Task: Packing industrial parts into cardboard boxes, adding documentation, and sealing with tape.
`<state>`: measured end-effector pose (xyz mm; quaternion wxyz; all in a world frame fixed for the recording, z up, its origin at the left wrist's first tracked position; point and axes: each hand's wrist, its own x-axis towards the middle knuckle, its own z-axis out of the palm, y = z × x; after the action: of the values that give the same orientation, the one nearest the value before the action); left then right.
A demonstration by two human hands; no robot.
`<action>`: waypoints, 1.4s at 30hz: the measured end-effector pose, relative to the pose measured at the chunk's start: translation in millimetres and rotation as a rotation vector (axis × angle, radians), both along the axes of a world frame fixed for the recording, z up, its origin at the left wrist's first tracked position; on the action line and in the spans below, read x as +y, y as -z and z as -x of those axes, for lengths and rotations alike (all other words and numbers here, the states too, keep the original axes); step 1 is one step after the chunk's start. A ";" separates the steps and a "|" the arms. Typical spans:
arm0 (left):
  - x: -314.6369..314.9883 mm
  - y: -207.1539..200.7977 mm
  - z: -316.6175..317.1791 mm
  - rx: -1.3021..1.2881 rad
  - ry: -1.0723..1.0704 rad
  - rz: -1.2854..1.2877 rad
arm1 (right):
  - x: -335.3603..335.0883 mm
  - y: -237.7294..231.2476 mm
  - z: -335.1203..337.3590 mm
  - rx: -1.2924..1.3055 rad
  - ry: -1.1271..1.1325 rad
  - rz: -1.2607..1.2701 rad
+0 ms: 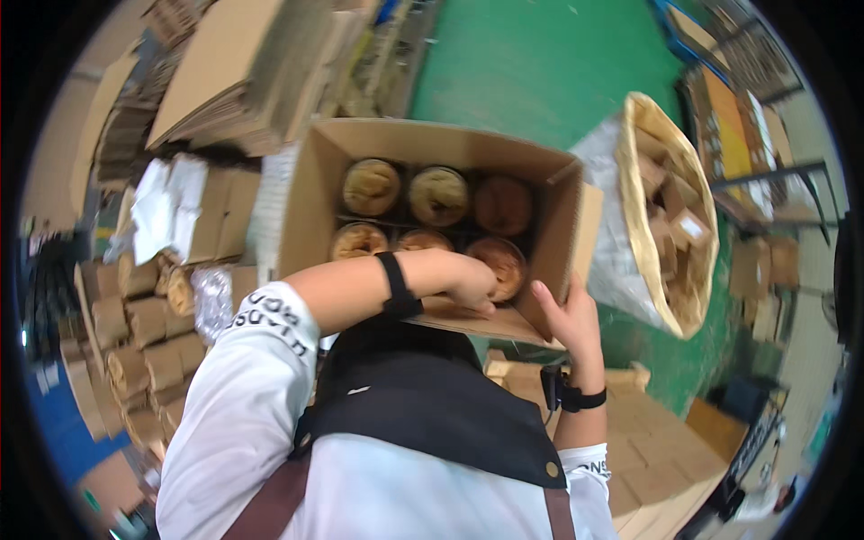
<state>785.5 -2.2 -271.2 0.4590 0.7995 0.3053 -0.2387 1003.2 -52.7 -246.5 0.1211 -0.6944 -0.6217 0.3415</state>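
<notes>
An open cardboard box (301, 211) stands in front of me. Inside are several round items in two rows between dark dividers, their tops looking like crumpled brown paper; what they are underneath is hidden. My left hand (472, 283) reaches across into the near side of the box, fingers curled beside the near right round item (498, 261). Whatever those fingers hold, if anything, does not show. With its thumb inside and its fingers outside, my right hand (574, 317) grips the near right corner of the box wall.
To the right stands a large woven sack (598, 202) filled with small brown cartons. Flat cardboard sheets (220, 67) are stacked at the far left. Brown paper-wrapped bundles (148, 369) are piled at left. More cartons (661, 450) lie near right on the green floor (540, 63).
</notes>
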 end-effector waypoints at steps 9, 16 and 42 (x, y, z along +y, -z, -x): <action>-122.8 -95.4 201.5 -0.032 -1.262 -1.096 | -20.2 23.5 -44.6 0.326 0.081 0.077; -180.0 -33.0 250.3 -0.347 -1.330 -0.233 | 5.3 -49.4 5.0 -0.364 -0.147 0.230; -216.1 -95.0 503.7 -0.315 -1.616 -1.424 | 98.9 -35.6 553.3 0.211 -0.698 -0.515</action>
<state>281.7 -218.3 -176.2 -0.0541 0.4665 0.7471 0.4704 450.0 46.2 -210.9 0.2303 -0.3518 -0.8678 0.2649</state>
